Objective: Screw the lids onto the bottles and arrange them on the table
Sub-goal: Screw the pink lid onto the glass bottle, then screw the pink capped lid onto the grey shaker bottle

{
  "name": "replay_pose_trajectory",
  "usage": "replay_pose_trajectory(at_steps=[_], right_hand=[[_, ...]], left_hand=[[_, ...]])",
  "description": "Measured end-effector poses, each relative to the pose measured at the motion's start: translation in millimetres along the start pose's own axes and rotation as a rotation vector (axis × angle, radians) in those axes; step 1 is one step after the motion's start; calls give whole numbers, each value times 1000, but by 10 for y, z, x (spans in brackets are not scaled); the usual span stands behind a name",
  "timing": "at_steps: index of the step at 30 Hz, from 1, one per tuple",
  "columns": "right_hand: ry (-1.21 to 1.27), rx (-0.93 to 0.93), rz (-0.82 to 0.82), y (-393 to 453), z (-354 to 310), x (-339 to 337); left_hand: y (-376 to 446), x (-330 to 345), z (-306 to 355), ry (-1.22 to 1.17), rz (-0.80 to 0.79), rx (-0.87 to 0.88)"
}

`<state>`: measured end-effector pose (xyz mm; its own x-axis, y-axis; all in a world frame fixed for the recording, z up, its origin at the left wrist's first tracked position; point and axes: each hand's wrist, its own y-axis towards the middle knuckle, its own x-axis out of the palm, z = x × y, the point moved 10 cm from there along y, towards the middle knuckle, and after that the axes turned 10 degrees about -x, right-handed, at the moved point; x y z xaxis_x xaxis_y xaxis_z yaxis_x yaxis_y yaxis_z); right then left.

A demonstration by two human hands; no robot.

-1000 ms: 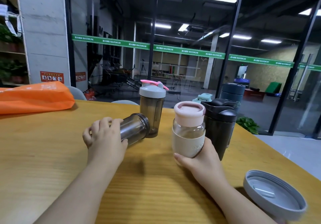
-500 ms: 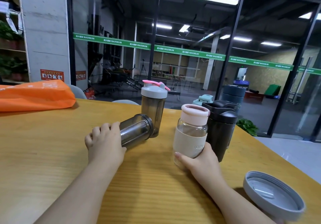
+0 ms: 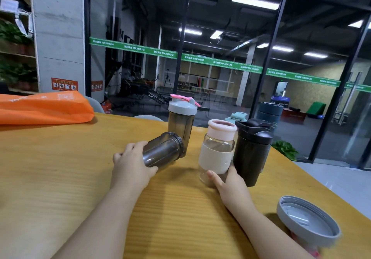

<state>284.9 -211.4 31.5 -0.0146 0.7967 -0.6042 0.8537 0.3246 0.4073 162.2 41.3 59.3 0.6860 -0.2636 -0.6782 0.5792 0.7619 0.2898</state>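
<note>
A lidless grey bottle (image 3: 163,152), tipped on its side, is gripped by the left hand (image 3: 131,165). A pink-lidded glass bottle (image 3: 217,152) is held at its base by the right hand (image 3: 230,180). 1 loose grey lid (image 3: 308,223) lies near right on the table (image 3: 60,178).

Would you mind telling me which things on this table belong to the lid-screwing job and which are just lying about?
Part of the job:
- lidless grey bottle, gripped by the left hand
- glass bottle, held by the right hand
- loose grey lid
- pink-capped shaker
- black shaker

Lying about:
- orange bag
</note>
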Motion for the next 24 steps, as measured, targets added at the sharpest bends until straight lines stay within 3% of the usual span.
replay_pose_trajectory(at_steps=[11, 18, 24], right_hand=[[-319, 27, -9, -1, 10, -48], [-306, 27, -75, -76, -16, -28], [-161, 41, -96, -230, -25, -111]], left_hand=[[-204, -63, -74, -186, 44, 33], [-311, -72, -248, -274, -1, -73], [-387, -125, -429, -523, -64, -167]])
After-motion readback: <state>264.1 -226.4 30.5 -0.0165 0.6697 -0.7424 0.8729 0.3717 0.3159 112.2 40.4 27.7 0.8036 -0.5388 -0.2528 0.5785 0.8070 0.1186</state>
